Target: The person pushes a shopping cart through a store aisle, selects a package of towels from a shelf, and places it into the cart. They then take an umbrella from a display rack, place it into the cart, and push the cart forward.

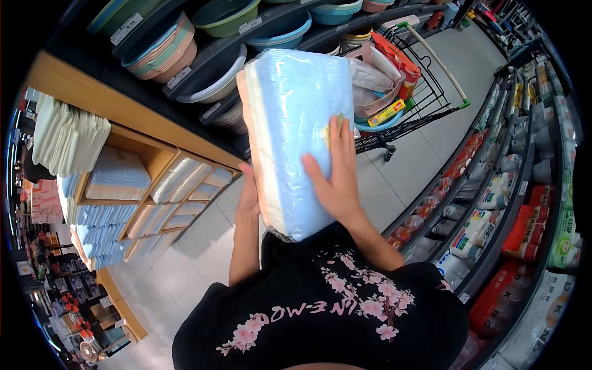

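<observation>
A thick pack of folded towels in clear plastic is held upright in front of my chest. Its broad face is light blue, with cream and peach layers along the left side. My left hand supports the pack's left edge, its fingers partly hidden behind it. Spread over the blue face near the right edge is my right hand, its palm against the plastic and its thumb apart from the fingers. A small yellow label shows beside the right fingers.
A shopping cart holding packaged goods and basins stands ahead to the right. Shelves of plastic basins run across the top. Towel cubbies stand at left, and shelves of packaged cups at right.
</observation>
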Demonstrator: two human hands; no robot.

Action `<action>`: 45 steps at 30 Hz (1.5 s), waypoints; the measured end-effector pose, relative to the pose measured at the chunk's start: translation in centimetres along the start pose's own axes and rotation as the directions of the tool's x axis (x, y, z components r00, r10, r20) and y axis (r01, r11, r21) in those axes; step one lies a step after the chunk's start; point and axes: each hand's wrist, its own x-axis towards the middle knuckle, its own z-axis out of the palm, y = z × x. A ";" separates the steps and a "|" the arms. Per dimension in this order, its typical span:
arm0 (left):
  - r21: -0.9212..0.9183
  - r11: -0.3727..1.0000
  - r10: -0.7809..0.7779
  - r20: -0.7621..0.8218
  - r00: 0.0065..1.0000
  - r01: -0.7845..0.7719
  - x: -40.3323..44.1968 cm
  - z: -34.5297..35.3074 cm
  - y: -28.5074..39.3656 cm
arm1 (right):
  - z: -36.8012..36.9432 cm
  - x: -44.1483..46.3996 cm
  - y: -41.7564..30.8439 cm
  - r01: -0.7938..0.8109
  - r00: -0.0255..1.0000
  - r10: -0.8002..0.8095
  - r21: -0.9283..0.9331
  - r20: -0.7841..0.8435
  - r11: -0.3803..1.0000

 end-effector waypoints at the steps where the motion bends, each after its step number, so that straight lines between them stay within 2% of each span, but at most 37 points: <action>1: -0.101 0.994 0.035 0.023 0.999 -0.032 0.0 -0.1 -0.3 | -0.2 -0.2 -1.0 0.000 1.000 0.000 0.002 0.000 1.000; 3: -0.140 0.989 0.052 0.027 0.998 -0.047 0.2 -0.5 -1.0 | -0.9 -0.4 -2.9 0.069 0.996 -0.058 -0.179 0.068 0.981; 4: -0.181 0.982 0.065 0.032 0.997 -0.058 0.3 -0.4 -1.2 | -1.8 -0.4 -3.6 0.068 0.996 -0.057 -0.180 0.068 0.981; 5: -0.325 0.944 0.103 0.125 0.987 -0.058 0.5 -0.2 -1.3 | -2.8 -0.3 -4.1 0.148 0.983 -0.128 -0.162 0.129 0.976; 6: -0.387 0.921 0.114 0.170 0.979 -0.040 0.7 -0.1 -1.4 | -3.6 -0.3 -4.0 0.226 0.962 -0.198 -0.140 0.187 0.964; 7: -0.413 0.910 0.121 0.186 0.975 -0.034 0.7 0.1 -1.4 | -4.2 -0.1 -3.1 0.224 0.963 -0.196 -0.144 0.186 0.964; 9: -0.415 0.909 0.121 0.172 0.978 -0.040 0.4 0.3 -1.3 | -5.0 0.9 -0.6 0.231 0.970 -0.229 0.018 -0.078 0.973; 10: -0.410 0.911 0.117 0.164 0.980 -0.040 0.3 0.3 -1.3 | -5.0 1.7 0.2 0.083 0.993 -0.061 0.235 -0.102 0.969; 11: -0.402 0.914 0.121 0.152 0.981 -0.051 0.1 0.3 -1.4 | -4.6 2.5 1.1 -0.065 0.990 0.114 0.440 -0.085 0.895; 12: -0.394 0.917 0.122 0.141 0.983 -0.057 0.2 0.1 -1.5 | -2.9 3.0 3.4 -0.067 0.991 0.113 0.439 -0.078 0.896; 13: -0.390 0.918 0.137 0.137 0.981 -0.074 0.2 0.2 -1.4 | -0.7 3.4 6.0 -0.235 0.970 0.208 0.709 0.127 0.665; 14: -0.372 0.924 0.146 0.124 0.981 -0.091 0.2 0.2 -1.4 | 0.7 3.2 8.4 -0.401 0.914 0.219 0.851 0.343 0.341; 15: -0.355 0.929 0.157 0.114 0.981 -0.107 0.3 0.4 -1.1 | 0.8 3.2 8.2 -0.398 0.915 0.214 0.851 0.342 0.343; 17: -0.296 0.941 0.193 0.076 0.978 -0.162 0.1 0.5 -0.6 | 1.2 2.2 7.5 -0.574 0.801 0.239 0.818 0.549 0.043; 18: -0.250 0.947 0.223 0.053 0.973 -0.203 0.0 0.9 -0.1 | 1.3 2.1 7.6 -0.596 0.779 0.226 0.803 0.584 -0.020; 20: -0.121 0.941 0.316 -0.014 0.949 -0.315 -0.3 2.0 0.9 | 1.2 1.8 7.9 -0.592 0.788 0.195 0.806 0.583 -0.019; 22: 0.066 0.880 0.474 -0.083 0.876 -0.470 -1.0 5.0 2.6 | 1.2 1.9 8.4 -0.562 0.818 0.172 0.827 0.549 0.031; 24: 0.161 0.815 0.577 -0.139 0.805 -0.557 -1.0 5.3 3.2 | 1.5 2.1 8.9 -0.525 0.847 0.158 0.846 0.508 0.094; 25: 0.161 0.815 0.578 -0.140 0.804 -0.557 -0.5 1.7 2.2 | 1.6 2.1 9.0 -0.507 0.859 0.154 0.853 0.488 0.122; 26: -0.050 0.879 0.474 -0.028 0.880 -0.474 0.4 -4.9 0.3 | 1.8 2.0 9.1 -0.493 0.868 0.152 0.857 0.472 0.151; 27: -0.244 0.908 0.374 0.110 0.921 -0.340 0.7 -8.5 -0.9 | 1.9 1.9 8.8 -0.492 0.868 0.157 0.858 0.470 0.149; 28: -0.244 0.914 0.361 0.125 0.924 -0.325 0.3 -6.0 -0.2 | 2.0 2.0 8.0 -0.467 0.883 0.185 0.853 0.432 0.233; 29: 0.019 0.918 0.396 -0.091 0.914 -0.396 -0.1 -3.4 0.3 | 1.7 2.1 7.3 -0.439 0.896 0.218 0.840 0.386 0.319; 30: 0.292 0.878 0.459 -0.286 0.841 -0.380 -0.6 -1.3 0.3 | 1.2 1.9 6.4 -0.445 0.894 0.224 0.832 0.388 0.333; 32: 0.241 0.912 0.395 -0.300 0.868 -0.332 -0.3 0.3 0.7 | 1.2 1.3 6.9 -0.475 0.880 0.226 0.807 0.419 0.352; 33: 0.075 0.945 0.327 -0.282 0.902 -0.319 -0.7 3.1 1.6 | 0.9 1.4 7.0 -0.443 0.896 0.201 0.797 0.395 0.411; 34: -0.090 0.952 0.261 -0.257 0.930 -0.292 -0.9 4.6 2.1 | 0.5 1.1 6.9 -0.443 0.896 0.209 0.798 0.391 0.409; 37: -0.087 0.971 0.201 -0.218 0.955 -0.224 0.5 2.5 1.2 | -0.8 0.7 6.5 -0.410 0.912 0.207 0.749 0.355 0.520; 39: -0.092 0.980 0.156 -0.180 0.971 -0.175 1.1 2.4 0.4 | -1.7 0.6 6.6 -0.385 0.922 0.183 0.757 0.341 0.529; 41: -0.196 0.973 0.112 -0.068 0.991 -0.123 1.5 3.3 -0.6 | -2.5 0.4 6.8 -0.363 0.930 0.156 0.766 0.333 0.531; 45: -0.154 0.976 0.138 -0.095 0.986 -0.151 2.1 3.6 -2.2 | -4.0 -0.2 7.3 -0.355 0.935 0.179 0.767 0.307 0.535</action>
